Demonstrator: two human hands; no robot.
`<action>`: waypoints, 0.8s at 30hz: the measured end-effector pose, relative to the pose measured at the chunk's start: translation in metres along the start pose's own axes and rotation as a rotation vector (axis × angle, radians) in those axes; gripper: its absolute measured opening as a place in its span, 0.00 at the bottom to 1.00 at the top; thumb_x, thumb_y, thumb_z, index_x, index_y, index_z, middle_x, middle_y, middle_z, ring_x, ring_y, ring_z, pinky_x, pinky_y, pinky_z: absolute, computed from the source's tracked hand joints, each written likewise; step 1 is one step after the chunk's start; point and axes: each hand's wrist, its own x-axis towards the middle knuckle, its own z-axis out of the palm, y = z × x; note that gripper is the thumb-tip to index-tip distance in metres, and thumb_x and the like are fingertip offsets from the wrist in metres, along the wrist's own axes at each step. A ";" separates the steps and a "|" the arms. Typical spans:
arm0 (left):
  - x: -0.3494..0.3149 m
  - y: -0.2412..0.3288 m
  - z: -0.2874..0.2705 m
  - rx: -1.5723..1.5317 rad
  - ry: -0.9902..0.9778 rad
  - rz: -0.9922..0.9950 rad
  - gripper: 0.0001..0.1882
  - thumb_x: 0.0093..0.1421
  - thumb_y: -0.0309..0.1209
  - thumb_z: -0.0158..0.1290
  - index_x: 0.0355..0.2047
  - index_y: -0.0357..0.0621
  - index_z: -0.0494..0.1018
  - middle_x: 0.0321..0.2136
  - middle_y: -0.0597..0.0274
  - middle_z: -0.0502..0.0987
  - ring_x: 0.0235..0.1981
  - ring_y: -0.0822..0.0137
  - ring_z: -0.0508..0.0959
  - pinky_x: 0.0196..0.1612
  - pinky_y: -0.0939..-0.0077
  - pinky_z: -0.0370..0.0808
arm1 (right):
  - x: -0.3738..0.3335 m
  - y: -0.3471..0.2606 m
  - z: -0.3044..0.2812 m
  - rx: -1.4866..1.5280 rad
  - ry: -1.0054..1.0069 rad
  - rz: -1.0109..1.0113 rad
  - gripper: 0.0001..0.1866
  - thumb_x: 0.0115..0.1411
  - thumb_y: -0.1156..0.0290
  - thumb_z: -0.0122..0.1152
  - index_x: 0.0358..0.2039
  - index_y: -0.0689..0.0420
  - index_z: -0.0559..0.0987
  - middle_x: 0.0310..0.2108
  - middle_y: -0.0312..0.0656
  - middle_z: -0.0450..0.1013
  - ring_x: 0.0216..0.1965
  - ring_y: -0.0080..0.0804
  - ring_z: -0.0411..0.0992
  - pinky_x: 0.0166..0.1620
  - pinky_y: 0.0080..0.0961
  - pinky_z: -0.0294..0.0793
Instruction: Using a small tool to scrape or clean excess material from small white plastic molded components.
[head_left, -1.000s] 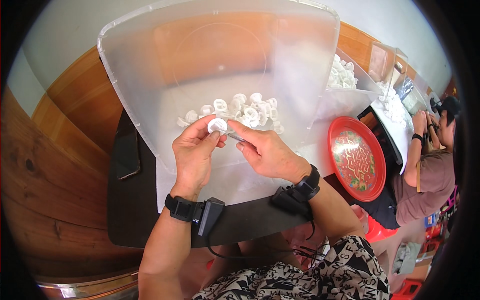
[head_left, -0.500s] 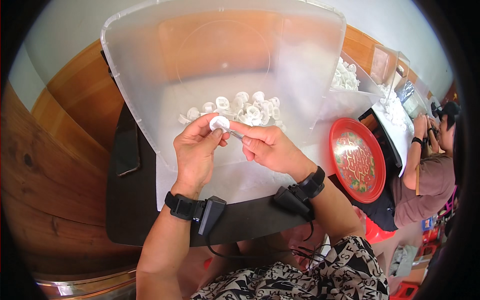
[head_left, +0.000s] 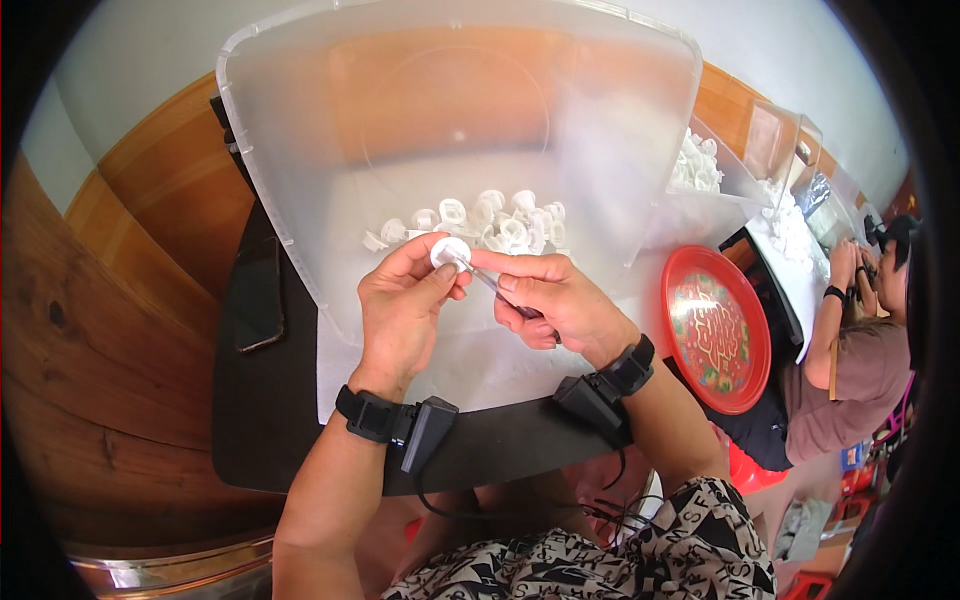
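Note:
Between the thumb and fingers of my left hand (head_left: 400, 310) is a round white plastic part (head_left: 450, 250), its flat face turned up. My right hand (head_left: 575, 308) is closed around a slim metal tool (head_left: 487, 279) with a dark handle; whether it has one blade or two I cannot make out. The tool's tip meets the lower right of the white part, and the right index finger reaches to the part's edge. Just beyond both hands, a pile of similar white plastic parts (head_left: 513, 235) lies in a large clear plastic bin (head_left: 330, 290) tipped on its side.
A dark phone (head_left: 260, 300) lies on the black table (head_left: 235, 420) at left. To the right are a red round tray (head_left: 668, 330) with a patterned middle and another clear bin (head_left: 720, 207) of white parts. A co-worker (head_left: 850, 370) sits at far right by a white-topped table.
The view has shifted slightly. My right hand has turned, so the tool's dark handle now shows below the fingers. My left hand still holds the white part.

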 end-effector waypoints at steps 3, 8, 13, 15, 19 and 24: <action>0.000 0.000 0.000 -0.007 -0.011 0.007 0.15 0.55 0.15 0.46 0.44 0.33 0.69 0.33 0.55 0.75 0.31 0.68 0.75 0.33 0.76 0.72 | 0.000 -0.001 -0.001 0.055 -0.004 0.036 0.20 0.62 0.67 0.46 0.55 0.50 0.66 0.17 0.38 0.63 0.11 0.14 0.50 0.13 0.13 0.50; 0.001 -0.001 0.001 -0.015 -0.015 0.018 0.15 0.54 0.14 0.46 0.44 0.32 0.69 0.33 0.56 0.75 0.31 0.69 0.74 0.33 0.76 0.72 | 0.001 -0.001 -0.002 0.123 -0.012 0.065 0.20 0.62 0.67 0.46 0.55 0.51 0.66 0.18 0.38 0.63 0.11 0.15 0.49 0.13 0.14 0.49; 0.001 -0.002 -0.001 0.000 -0.033 0.038 0.14 0.55 0.15 0.45 0.43 0.34 0.69 0.35 0.55 0.75 0.31 0.68 0.75 0.35 0.76 0.72 | 0.001 -0.001 -0.004 0.172 -0.028 0.085 0.21 0.61 0.69 0.45 0.56 0.53 0.65 0.19 0.39 0.64 0.11 0.16 0.49 0.13 0.16 0.49; 0.001 -0.003 -0.001 0.003 -0.021 0.029 0.14 0.55 0.15 0.46 0.43 0.34 0.69 0.35 0.55 0.75 0.31 0.68 0.75 0.35 0.76 0.72 | 0.002 0.000 -0.005 0.181 -0.032 0.083 0.20 0.62 0.66 0.47 0.55 0.50 0.66 0.18 0.38 0.64 0.12 0.15 0.50 0.12 0.15 0.49; 0.002 -0.006 -0.002 0.064 0.023 -0.012 0.15 0.55 0.16 0.47 0.44 0.34 0.69 0.33 0.56 0.75 0.31 0.69 0.75 0.34 0.77 0.72 | 0.003 0.002 0.002 0.071 0.060 0.070 0.19 0.62 0.69 0.44 0.54 0.55 0.67 0.17 0.37 0.64 0.11 0.16 0.50 0.14 0.17 0.51; 0.001 -0.005 -0.001 0.108 0.055 -0.023 0.15 0.55 0.16 0.47 0.45 0.34 0.69 0.33 0.57 0.75 0.31 0.69 0.75 0.34 0.77 0.72 | 0.003 0.002 0.007 -0.371 0.185 -0.023 0.14 0.61 0.74 0.44 0.44 0.63 0.74 0.17 0.35 0.66 0.13 0.16 0.57 0.16 0.15 0.56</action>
